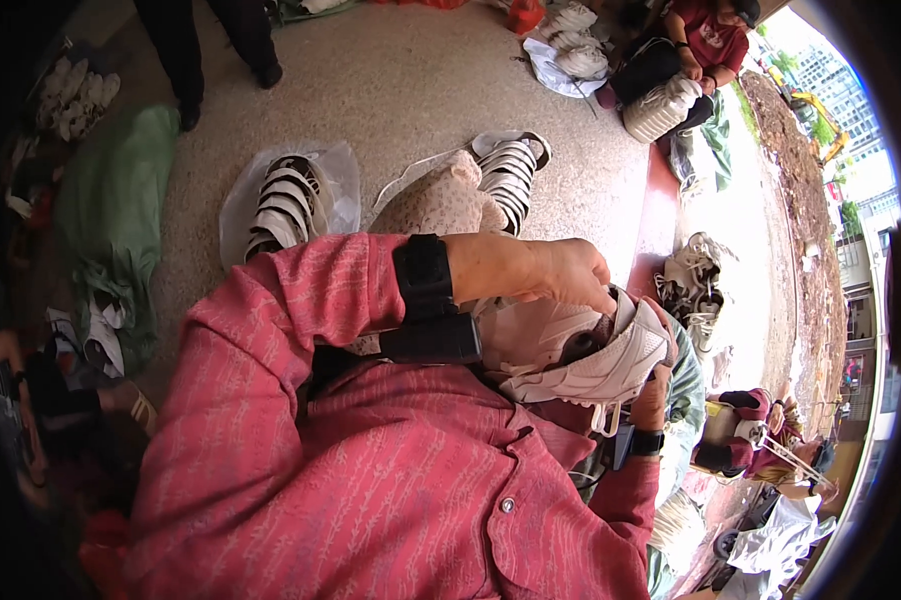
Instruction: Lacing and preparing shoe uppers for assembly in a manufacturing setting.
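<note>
A white shoe upper (596,372) with dark lining lies across my lap, its opening turned up. My left hand (574,273) is closed, fingertips pinched at the edge of that opening. Whether they also hold something small is hidden. On the right, my right hand (653,398) grips the side of the upper; its fingers are partly covered by it. A loop of white lace hangs beneath the upper. Beyond my knees stand two curved stacks of nested white-and-dark uppers, a left stack (286,205) on clear plastic and a right stack (511,180).
A green sack (121,200) bulges at the left. More uppers lie in a pile (696,285) to the right. A seated person (696,50) at the far right holds a white stack. Another person's dark-trousered legs (211,45) stand at the far left. Someone else sits at the lower right.
</note>
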Demonstrator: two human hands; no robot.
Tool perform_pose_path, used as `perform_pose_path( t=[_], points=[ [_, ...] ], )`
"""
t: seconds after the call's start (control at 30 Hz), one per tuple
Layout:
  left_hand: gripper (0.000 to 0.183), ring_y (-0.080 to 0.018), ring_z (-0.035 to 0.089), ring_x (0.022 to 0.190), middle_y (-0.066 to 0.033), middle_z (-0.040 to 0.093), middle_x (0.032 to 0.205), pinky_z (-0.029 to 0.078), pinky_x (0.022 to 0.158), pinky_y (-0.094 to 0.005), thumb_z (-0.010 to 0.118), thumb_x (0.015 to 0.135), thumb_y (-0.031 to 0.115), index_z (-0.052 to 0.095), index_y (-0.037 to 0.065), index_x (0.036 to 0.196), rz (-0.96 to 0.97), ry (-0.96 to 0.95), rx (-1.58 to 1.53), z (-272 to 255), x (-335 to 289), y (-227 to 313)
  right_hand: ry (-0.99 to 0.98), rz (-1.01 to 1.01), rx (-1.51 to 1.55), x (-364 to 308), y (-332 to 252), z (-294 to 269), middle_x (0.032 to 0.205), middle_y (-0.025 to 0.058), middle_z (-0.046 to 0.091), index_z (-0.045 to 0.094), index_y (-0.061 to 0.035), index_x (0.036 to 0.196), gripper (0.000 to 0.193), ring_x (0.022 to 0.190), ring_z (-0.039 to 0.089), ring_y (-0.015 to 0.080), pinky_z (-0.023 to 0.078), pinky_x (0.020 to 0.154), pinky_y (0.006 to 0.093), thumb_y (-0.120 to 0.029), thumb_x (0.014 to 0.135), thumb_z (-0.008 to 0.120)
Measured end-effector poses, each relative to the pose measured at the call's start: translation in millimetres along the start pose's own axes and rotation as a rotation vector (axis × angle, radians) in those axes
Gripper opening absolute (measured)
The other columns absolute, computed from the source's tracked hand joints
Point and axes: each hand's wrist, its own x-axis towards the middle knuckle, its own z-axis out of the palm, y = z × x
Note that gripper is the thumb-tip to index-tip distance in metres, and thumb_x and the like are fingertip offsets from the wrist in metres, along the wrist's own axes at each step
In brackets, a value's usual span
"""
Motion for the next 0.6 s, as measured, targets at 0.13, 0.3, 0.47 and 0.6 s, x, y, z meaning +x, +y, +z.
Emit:
perform_pose_path(
  t=[0.13,0.3,0.47,0.6],
  points=[
    [0.070,-0.0300,0.051,0.118,-0.0258,0.052,0.127,0.042,0.098,-0.0363,0.074,0.080,0.029,0.044,-0.007,0.133,0.063,0.109,-0.123,-12,-3,-29,-0.007,0.005,0.032,4,6,5,0.118,0.0136,0.062,0.051,0.0062,0.126,0.059,0.108,0.059,0.0211,0.046,0.096,0.0320,-0.030,0.082,0.064],
    [0.067,-0.0262,0.052,0.117,-0.0212,0.053,0.129,0.042,0.098,-0.0350,0.072,0.082,0.026,0.044,-0.004,0.135,-0.076,0.439,0.049,-71,28,-78,0.090,0.133,0.018,42,34,60,0.101,0.0068,0.063,0.056,0.0056,0.117,0.044,0.085,0.058,0.0098,0.047,0.070,0.0208,0.002,0.076,0.044],
    [0.062,-0.0217,0.051,0.119,-0.0129,0.053,0.133,0.040,0.100,-0.0314,0.041,0.095,0.055,0.050,0.006,0.133,0.008,0.100,-0.671,-55,19,-128,-0.024,0.003,0.056,80,60,81,0.098,0.0093,0.064,0.058,0.0059,0.106,0.040,0.086,0.061,0.0176,0.049,0.080,0.0261,0.007,0.071,0.039],
    [0.082,-0.0211,0.049,0.121,-0.0136,0.051,0.135,0.034,0.105,-0.0304,0.034,0.089,0.071,0.047,0.004,0.136,-0.134,0.541,-0.344,-37,25,-168,-0.097,0.063,-0.057,76,53,73,0.095,0.0124,0.066,0.058,0.0032,0.106,0.036,0.085,0.063,0.0215,0.051,0.077,0.0305,0.003,0.073,0.046]
  ],
)
